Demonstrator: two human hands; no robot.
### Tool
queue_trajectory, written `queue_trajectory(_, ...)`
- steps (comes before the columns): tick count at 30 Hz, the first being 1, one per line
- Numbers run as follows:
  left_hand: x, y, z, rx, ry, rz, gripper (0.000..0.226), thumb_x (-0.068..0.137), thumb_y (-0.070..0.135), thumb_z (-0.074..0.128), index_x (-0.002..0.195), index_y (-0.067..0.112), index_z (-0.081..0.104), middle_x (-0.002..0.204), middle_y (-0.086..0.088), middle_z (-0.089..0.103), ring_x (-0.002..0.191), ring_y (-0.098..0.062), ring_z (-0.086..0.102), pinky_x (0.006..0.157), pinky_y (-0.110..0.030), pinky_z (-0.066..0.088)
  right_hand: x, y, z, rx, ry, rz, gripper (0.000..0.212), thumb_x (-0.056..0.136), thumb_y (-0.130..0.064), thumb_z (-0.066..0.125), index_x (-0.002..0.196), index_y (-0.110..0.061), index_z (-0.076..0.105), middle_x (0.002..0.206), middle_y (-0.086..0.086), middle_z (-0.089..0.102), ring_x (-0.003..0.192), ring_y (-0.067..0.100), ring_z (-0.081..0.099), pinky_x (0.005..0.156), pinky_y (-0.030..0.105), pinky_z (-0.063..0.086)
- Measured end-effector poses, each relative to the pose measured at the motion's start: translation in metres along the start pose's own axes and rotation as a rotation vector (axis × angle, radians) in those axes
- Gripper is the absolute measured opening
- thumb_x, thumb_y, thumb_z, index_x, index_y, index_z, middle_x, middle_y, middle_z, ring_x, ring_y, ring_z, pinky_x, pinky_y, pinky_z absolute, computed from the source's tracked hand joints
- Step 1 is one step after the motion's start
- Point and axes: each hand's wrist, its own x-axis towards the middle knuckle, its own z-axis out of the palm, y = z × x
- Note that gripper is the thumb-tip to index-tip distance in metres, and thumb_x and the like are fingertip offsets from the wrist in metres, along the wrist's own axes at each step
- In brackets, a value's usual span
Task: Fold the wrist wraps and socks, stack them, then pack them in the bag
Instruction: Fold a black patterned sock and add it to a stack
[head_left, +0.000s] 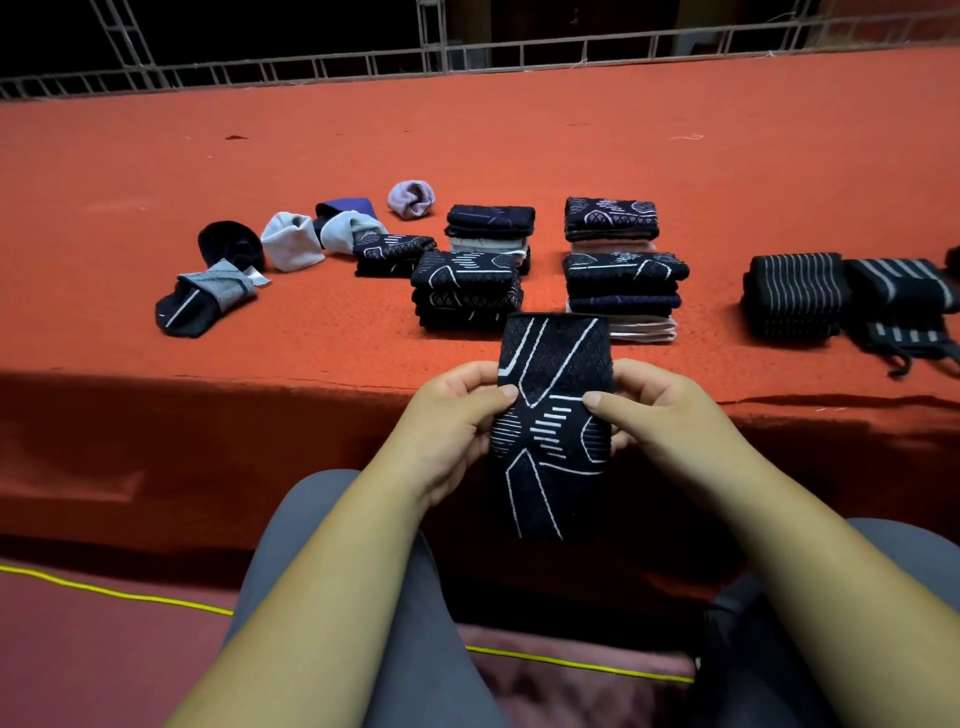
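Both the left hand (457, 415) and right hand (660, 415) pinched the black patterned sock (553, 421), held upright, its long axis pointing away toward the bench (363, 156).

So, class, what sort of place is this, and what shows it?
Probably a raised stage or event platform, used here as a worktable: red carpet, metal truss railing behind, folded stacks laid out.

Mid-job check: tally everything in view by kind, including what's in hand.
Folded piles: 5
Loose socks: 6
Striped wrist wraps: 2
Patterned piece held by left hand and right hand: 1
Total: 14
Dark item cut off at right edge: uncounted.
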Motion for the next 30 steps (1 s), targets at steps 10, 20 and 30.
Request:
queue_trajectory(10, 0.002, 0.004, 0.001, -0.114, 0.026, 0.007, 0.032, 0.097, -0.010, 0.052, 0.099, 0.013, 0.075, 0.099, -0.022, 0.064, 0.075, -0.021, 0.060, 0.060, -0.030, 0.062, 0.003, -0.001, 0.006, 0.247, 0.040, 0.051, 0.039, 0.098, 0.009, 0.048, 0.102, -0.012, 0.081, 0.101, 0.017, 0.079, 0.089, 0.023, 0.072, 0.079, 0.030, 0.059)
queue_trajectory(20, -0.003, 0.004, 0.004, 0.041, -0.047, -0.061, 0.028, 0.103, 0.028, 0.067, 0.123, 0.010, 0.065, 0.118, -0.014, 0.077, 0.101, -0.022, 0.073, 0.083, -0.031, 0.058, -0.001, -0.001, 0.001, 0.160, 0.010, -0.048, 0.011, 0.097, -0.001, 0.068, 0.100, -0.011, 0.070, 0.084, -0.001, 0.067, 0.072, 0.007, 0.060, 0.066, 0.017, 0.048)
queue_trajectory(30, -0.007, -0.002, 0.007, 0.181, -0.089, 0.027, 0.044, 0.096, 0.005, 0.074, 0.137, 0.011, 0.059, 0.129, -0.008, 0.075, 0.119, -0.029, 0.072, 0.091, -0.045, 0.058, 0.002, 0.000, 0.004, 0.271, 0.010, -0.074, 0.054, 0.096, 0.002, 0.070, 0.140, -0.025, 0.058, 0.125, 0.022, 0.073, 0.111, 0.034, 0.073, 0.094, 0.044, 0.061)
